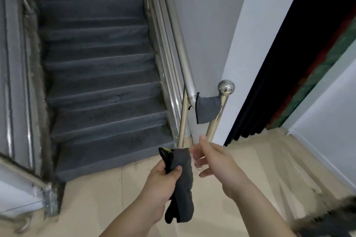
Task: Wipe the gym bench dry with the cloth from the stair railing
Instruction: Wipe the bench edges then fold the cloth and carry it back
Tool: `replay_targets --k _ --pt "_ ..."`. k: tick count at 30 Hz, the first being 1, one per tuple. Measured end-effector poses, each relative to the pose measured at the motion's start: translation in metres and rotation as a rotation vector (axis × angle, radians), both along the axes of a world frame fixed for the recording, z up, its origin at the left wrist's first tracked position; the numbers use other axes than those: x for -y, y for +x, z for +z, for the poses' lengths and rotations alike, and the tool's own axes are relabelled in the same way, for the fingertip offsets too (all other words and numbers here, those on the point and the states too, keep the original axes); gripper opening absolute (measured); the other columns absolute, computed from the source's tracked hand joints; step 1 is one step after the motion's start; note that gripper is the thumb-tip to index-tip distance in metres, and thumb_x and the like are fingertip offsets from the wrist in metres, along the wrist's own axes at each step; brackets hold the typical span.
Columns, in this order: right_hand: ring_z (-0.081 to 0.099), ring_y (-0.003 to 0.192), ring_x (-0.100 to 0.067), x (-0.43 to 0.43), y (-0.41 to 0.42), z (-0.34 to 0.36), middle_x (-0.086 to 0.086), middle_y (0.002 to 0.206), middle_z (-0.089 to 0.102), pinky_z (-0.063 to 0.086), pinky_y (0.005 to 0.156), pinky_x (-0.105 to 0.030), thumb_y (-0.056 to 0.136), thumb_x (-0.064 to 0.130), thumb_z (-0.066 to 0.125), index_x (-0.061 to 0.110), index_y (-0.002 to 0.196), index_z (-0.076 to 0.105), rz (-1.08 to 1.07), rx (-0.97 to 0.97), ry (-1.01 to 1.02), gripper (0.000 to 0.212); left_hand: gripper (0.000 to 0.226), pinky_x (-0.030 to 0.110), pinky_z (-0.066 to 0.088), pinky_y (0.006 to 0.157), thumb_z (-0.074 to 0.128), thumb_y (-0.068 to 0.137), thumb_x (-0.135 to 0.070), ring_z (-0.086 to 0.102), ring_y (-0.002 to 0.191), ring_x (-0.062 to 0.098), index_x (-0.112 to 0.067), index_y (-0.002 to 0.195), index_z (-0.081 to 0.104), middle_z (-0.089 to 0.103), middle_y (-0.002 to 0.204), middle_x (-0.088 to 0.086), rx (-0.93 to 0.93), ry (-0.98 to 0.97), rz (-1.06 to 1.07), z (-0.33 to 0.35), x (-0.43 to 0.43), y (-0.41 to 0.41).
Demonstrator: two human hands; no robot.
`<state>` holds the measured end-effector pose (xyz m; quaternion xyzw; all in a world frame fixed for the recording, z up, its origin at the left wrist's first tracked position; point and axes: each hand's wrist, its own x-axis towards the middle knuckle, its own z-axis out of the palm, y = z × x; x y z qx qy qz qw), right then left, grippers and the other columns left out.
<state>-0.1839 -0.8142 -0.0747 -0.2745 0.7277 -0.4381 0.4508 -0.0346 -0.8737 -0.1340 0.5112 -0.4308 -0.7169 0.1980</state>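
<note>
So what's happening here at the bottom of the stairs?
A person stands at the foot of a grey staircase. Their left hand grips a folded dark grey cloth; the right hand is open beside it, holding nothing. Another grey cloth hangs on the steel stair railing by the ball-topped post. No gym bench is in view.
</note>
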Motion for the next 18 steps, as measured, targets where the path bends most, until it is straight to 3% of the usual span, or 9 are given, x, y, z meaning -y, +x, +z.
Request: replay_targets --k 3,6,9,12,14,18 --pt "0.068 0.083 -0.021 0.047 -0.038 -0.011 -0.018 0.104 0.073 0.061 0.084 -0.05 0.103 0.048 0.051 0.019 0.101 0.077 -0.188 0.068 -0.012 0.04 0.022 0.048 0.064 0.081 0.061 0.101 -0.016 0.078 0.093 0.029 -0.029 0.118 0.067 0.081 0.105 0.003 -0.011 0.021 -0.05 -0.007 0.077 -0.042" --pt "0.07 0.084 -0.022 0.074 -0.076 -0.016 -0.02 0.112 0.073 0.062 0.085 -0.048 0.103 0.041 0.056 0.013 0.104 0.076 -0.269 0.12 0.044 0.035 0.02 0.046 0.065 0.073 0.061 0.101 -0.016 0.079 0.085 0.029 -0.03 0.115 0.068 0.081 0.102 0.004 -0.023 0.033 -0.097 -0.003 0.13 -0.095" --pt "0.071 0.09 -0.023 0.098 -0.121 -0.02 -0.017 0.107 0.074 0.061 0.088 -0.047 0.103 0.038 0.055 0.014 0.105 0.075 -0.289 0.126 0.077 0.031 0.017 0.055 0.062 0.087 0.063 0.101 -0.02 0.078 0.093 0.028 -0.031 0.113 0.068 0.082 0.099 -0.001 -0.051 0.064 -0.164 0.002 0.172 -0.157" --pt "0.071 0.099 -0.026 0.132 -0.167 -0.026 -0.009 0.104 0.075 0.06 0.09 -0.045 0.104 0.036 0.054 0.018 0.106 0.073 -0.321 0.078 0.093 0.027 0.017 0.045 0.061 0.084 0.064 0.1 -0.023 0.077 0.094 0.021 -0.033 0.113 0.069 0.082 0.099 -0.006 -0.081 0.046 -0.18 0.002 0.213 -0.217" --pt "0.071 0.1 -0.024 0.157 -0.201 -0.036 -0.009 0.107 0.074 0.06 0.092 -0.046 0.103 0.037 0.054 0.018 0.106 0.073 -0.343 0.051 0.086 0.026 0.018 0.042 0.061 0.081 0.064 0.1 -0.021 0.076 0.096 0.022 -0.03 0.116 0.069 0.081 0.105 -0.002 -0.111 0.036 -0.131 -0.003 0.241 -0.258" --pt "0.07 0.107 -0.03 0.197 -0.254 -0.053 -0.013 0.111 0.074 0.06 0.094 -0.049 0.102 0.039 0.056 0.015 0.105 0.072 -0.358 0.064 0.09 0.029 0.026 0.053 0.058 0.094 0.066 0.097 -0.026 0.07 0.107 0.029 -0.035 0.122 0.065 0.073 0.121 0.002 -0.092 0.048 -0.031 -0.014 0.284 -0.318"
